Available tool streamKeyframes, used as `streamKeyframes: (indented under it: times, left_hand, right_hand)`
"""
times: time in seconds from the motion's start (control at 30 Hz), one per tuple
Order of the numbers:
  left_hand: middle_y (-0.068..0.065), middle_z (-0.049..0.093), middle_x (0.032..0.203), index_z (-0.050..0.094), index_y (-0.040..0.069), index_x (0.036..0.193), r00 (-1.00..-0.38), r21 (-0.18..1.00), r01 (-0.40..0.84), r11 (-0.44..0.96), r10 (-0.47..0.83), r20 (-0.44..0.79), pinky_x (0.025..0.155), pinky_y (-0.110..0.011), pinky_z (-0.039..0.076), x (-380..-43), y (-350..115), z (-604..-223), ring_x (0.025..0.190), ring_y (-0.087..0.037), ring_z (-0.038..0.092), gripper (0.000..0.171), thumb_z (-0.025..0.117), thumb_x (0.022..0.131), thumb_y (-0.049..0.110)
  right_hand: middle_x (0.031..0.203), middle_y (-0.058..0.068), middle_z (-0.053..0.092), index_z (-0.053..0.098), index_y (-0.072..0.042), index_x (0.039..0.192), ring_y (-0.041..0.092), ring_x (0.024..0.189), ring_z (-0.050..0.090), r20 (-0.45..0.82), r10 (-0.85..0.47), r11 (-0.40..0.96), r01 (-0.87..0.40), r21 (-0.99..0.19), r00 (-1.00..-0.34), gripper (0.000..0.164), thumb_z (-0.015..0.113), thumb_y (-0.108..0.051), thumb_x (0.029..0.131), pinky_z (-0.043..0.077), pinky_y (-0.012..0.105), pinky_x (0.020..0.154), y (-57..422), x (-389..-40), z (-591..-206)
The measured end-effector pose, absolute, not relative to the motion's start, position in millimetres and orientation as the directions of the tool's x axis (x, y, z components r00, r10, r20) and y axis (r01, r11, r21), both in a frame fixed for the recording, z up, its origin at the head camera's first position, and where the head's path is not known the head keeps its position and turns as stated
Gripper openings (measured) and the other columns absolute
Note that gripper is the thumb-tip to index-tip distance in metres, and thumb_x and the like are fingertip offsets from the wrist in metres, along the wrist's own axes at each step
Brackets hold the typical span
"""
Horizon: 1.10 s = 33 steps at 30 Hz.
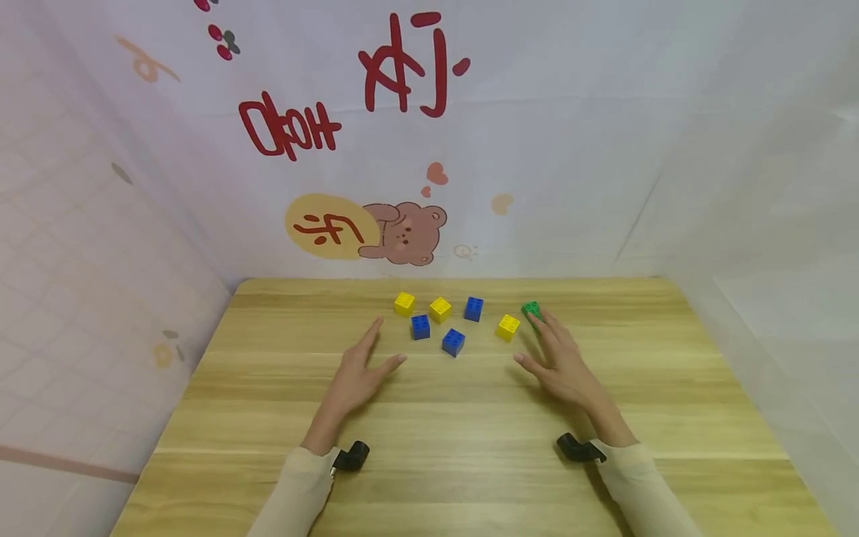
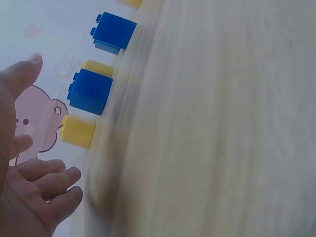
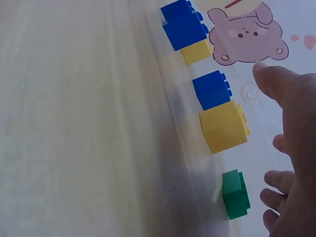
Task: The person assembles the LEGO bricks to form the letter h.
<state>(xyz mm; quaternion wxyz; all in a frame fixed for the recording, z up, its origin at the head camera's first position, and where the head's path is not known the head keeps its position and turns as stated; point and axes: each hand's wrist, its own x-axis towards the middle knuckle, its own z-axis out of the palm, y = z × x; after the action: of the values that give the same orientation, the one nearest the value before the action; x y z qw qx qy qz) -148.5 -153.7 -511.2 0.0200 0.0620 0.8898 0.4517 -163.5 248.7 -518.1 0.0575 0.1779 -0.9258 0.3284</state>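
Three blue building bricks [image 1: 453, 342] and three yellow bricks [image 1: 404, 303] stand loosely scattered near the table's back, studs up. A green brick [image 1: 532, 307] stands at the right end of the group. My left hand [image 1: 359, 377] hovers left of the bricks, thumb spread, holding nothing; the blue brick [image 2: 90, 91] lies beyond its thumb in the left wrist view. My right hand [image 1: 562, 365] reaches over the right end, fingers extended and partly covering the green brick in the head view. In the right wrist view a gap shows between those fingers and the green brick [image 3: 235, 195].
The wooden table [image 1: 429, 447] meets a white printed cloth [image 1: 570, 149] along its back edge. Cloth walls also rise at the left and right. Black wrist cameras [image 1: 352, 456] sit at both sleeves.
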Motion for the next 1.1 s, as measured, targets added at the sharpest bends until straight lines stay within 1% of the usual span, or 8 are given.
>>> streamKeyframes:
  times: [0.2, 0.27, 0.4, 0.6, 0.7, 0.93, 1.0, 1.1]
  left_hand:
    - [-0.015, 0.04, 0.163, 0.026, 0.02, 0.164, -0.991, 0.83, 0.114, 0.545, 0.122, 0.056, 0.125, -0.058, 0.03, -154.4, -144.7, -515.0, 0.151, -0.035, 0.038, 0.088, 0.071, 0.094, 0.049]
    - [-0.015, 0.043, 0.161, 0.028, 0.02, 0.163, -0.992, 0.843, 0.116, 0.526, 0.109, 0.069, 0.125, -0.056, 0.032, -156.8, -143.1, -515.5, 0.149, -0.034, 0.041, 0.087, 0.073, 0.093, 0.049]
    - [-0.016, 0.045, 0.159, 0.031, 0.018, 0.162, -0.991, 0.866, 0.123, 0.484, 0.103, 0.083, 0.123, -0.053, 0.036, -160.7, -141.3, -516.5, 0.148, -0.032, 0.044, 0.086, 0.076, 0.093, 0.043]
    - [-0.017, 0.046, 0.159, 0.033, 0.015, 0.161, -0.993, 0.894, 0.105, 0.435, 0.09, 0.072, 0.121, -0.046, 0.04, -167.1, -136.7, -517.2, 0.147, -0.031, 0.046, 0.084, 0.077, 0.093, 0.04]
    - [-0.016, 0.046, 0.159, 0.034, 0.013, 0.16, -0.993, 0.904, 0.103, 0.415, 0.089, 0.072, 0.121, -0.045, 0.04, -170.1, -133.3, -518.5, 0.146, -0.03, 0.047, 0.084, 0.077, 0.092, 0.039]
    - [-0.016, 0.049, 0.157, 0.042, 0.007, 0.156, -0.992, 0.927, 0.124, 0.355, 0.076, 0.104, 0.12, -0.044, 0.042, -178.7, -125.0, -523.7, 0.144, -0.028, 0.051, 0.078, 0.079, 0.092, 0.031]
    - [-0.017, 0.05, 0.156, 0.043, 0.006, 0.155, -0.992, 0.932, 0.123, 0.342, 0.07, 0.105, 0.119, -0.042, 0.043, -180.5, -122.6, -524.6, 0.143, -0.028, 0.052, 0.076, 0.08, 0.092, 0.029]
    - [-0.018, 0.051, 0.154, 0.045, 0.005, 0.154, -0.992, 0.938, 0.125, 0.324, 0.065, 0.109, 0.117, -0.041, 0.045, -182.8, -119.5, -525.1, 0.141, -0.029, 0.053, 0.076, 0.08, 0.091, 0.03]
  right_hand:
    - [0.169, 0.024, 0.018, 0.029, -0.013, 0.162, 0.052, 0.154, 0.018, 0.22, -0.28, 0.701, -0.355, -0.618, -0.935, 0.081, 0.071, -0.036, 0.097, 0.02, 0.078, 0.118, 248.0, -170.0, -518.2]
    - [0.17, 0.022, 0.018, 0.029, -0.015, 0.162, 0.05, 0.154, 0.017, 0.221, -0.281, 0.685, -0.357, -0.635, -0.934, 0.08, 0.071, -0.036, 0.098, 0.02, 0.077, 0.119, 246.6, -173.8, -517.4]
    - [0.17, 0.019, 0.018, 0.029, -0.02, 0.162, 0.046, 0.156, 0.017, 0.204, -0.275, 0.671, -0.34, -0.659, -0.94, 0.078, 0.07, -0.037, 0.098, 0.021, 0.076, 0.12, 243.7, -178.9, -515.8]
    - [0.168, 0.02, 0.025, 0.032, -0.017, 0.16, 0.044, 0.155, 0.023, 0.203, -0.264, 0.671, -0.33, -0.664, -0.943, 0.076, 0.07, -0.039, 0.098, 0.023, 0.071, 0.123, 237.9, -185.7, -512.5]
    - [0.167, 0.02, 0.027, 0.032, -0.016, 0.16, 0.044, 0.155, 0.024, 0.188, -0.26, 0.675, -0.317, -0.666, -0.947, 0.076, 0.068, -0.041, 0.099, 0.024, 0.07, 0.123, 236.0, -188.0, -511.1]
    - [0.167, 0.019, 0.03, 0.029, -0.021, 0.162, 0.047, 0.154, 0.025, 0.148, -0.236, 0.677, -0.272, -0.684, -0.96, 0.077, 0.066, -0.046, 0.099, 0.026, 0.073, 0.12, 231.7, -192.0, -508.1]
    - [0.166, 0.018, 0.032, 0.03, -0.021, 0.162, 0.047, 0.153, 0.027, 0.151, -0.233, 0.669, -0.271, -0.692, -0.961, 0.076, 0.066, -0.046, 0.099, 0.027, 0.073, 0.12, 230.9, -192.0, -508.4]
    - [0.164, 0.018, 0.035, 0.031, -0.019, 0.161, 0.047, 0.148, 0.036, 0.159, -0.229, 0.66, -0.273, -0.7, -0.96, 0.075, 0.066, -0.044, 0.1, 0.032, 0.072, 0.117, 230.3, -192.2, -509.8]
